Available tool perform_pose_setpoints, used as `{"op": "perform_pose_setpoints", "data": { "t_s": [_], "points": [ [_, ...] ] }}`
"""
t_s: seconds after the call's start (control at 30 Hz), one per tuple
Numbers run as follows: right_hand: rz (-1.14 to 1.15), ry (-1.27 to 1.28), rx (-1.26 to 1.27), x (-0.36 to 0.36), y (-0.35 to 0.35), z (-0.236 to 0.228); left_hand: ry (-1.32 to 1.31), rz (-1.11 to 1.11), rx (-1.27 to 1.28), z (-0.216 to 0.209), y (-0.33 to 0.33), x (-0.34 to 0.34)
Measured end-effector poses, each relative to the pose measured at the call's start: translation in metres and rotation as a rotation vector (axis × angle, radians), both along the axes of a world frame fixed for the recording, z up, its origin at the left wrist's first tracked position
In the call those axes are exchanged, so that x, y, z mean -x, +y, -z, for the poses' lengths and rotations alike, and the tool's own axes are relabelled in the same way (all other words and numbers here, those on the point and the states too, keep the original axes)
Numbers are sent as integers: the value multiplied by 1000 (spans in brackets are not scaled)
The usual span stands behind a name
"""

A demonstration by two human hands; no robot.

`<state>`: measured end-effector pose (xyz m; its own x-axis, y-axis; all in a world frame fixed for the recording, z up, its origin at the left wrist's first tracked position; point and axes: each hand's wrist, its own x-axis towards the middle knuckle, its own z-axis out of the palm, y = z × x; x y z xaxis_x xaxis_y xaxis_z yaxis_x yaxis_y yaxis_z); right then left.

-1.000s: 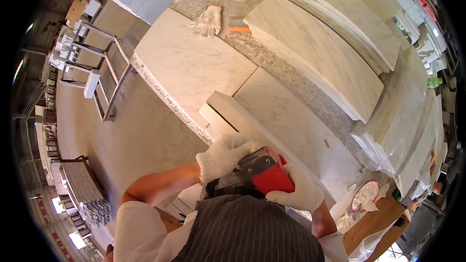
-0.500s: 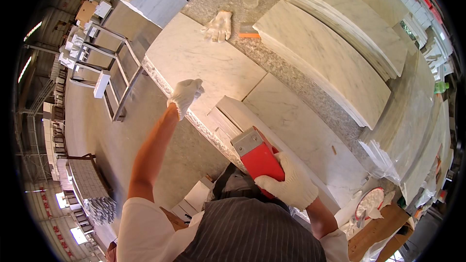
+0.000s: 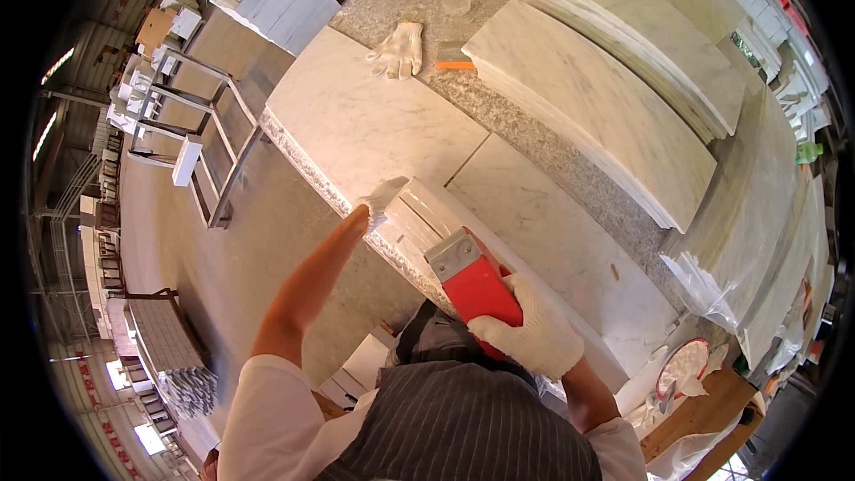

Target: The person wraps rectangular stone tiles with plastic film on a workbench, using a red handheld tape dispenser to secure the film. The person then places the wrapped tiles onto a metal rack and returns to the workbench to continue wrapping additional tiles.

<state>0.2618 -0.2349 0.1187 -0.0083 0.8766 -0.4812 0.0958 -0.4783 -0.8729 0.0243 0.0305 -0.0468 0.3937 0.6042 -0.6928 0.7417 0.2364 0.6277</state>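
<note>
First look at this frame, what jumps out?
The red hand tool, low centre, gripped by the gloved right hand on a narrow marble strip. The left hand grips that strip's far end. Pale marble slabs fill the granite bench beyond.

both hands wear white knitted work gloves: the left hand (image 3: 385,200) at about ten o'clock of the frame's centre, the right hand (image 3: 527,335) at five o'clock. short white sleeves cover the upper arms; a dark pinstriped apron covers the chest.
</note>
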Motion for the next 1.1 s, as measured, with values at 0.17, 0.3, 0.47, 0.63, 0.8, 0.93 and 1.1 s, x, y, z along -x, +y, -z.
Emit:
{"op": "perform_pose_setpoints", "data": {
  "t_s": [0.17,0.3,0.47,0.63,0.8,0.93,1.1],
  "points": [
    [20,17,-25,0,-1,5,90,365,-188,0,-8,-5],
    [-18,-14,-9,0,1,2,97,455,-397,-23,-13,9],
    [39,-7,-58,1,-2,6,259,713,-853,-133,-26,0],
    [-73,-53,7,-4,6,-10,27,1211,-1086,-140,-47,-35],
    [-52,-68,-71,-5,6,-6,238,1472,-1155,-123,-51,-62],
    [-187,-203,-13,-16,-14,-6,-64,1341,-1195,-114,-51,-58],
    [-223,-280,13,-66,-103,-15,24,1373,-1249,-123,-73,-72]
  ]
}}
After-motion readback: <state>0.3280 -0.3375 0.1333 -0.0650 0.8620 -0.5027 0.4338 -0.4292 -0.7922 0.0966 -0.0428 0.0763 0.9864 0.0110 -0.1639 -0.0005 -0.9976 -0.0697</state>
